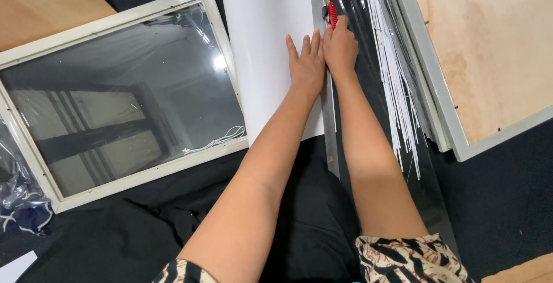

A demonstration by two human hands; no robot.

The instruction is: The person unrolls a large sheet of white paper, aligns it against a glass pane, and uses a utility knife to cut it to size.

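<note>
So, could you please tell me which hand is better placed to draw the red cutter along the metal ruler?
The right hand, probably: it already grips the red cutter against the metal ruler. The left hand lies flat on the white sheet, holding it down.

Black cloth-covered floor (507, 202) fills the frame. On it, left: a white-framed glass pane (124, 98). Centre top: a curling white paper sheet (262, 46) under a long steel ruler (329, 127). Upper right: thin white strips (397, 87) beside a white-framed plywood backing (484, 46).
</note>
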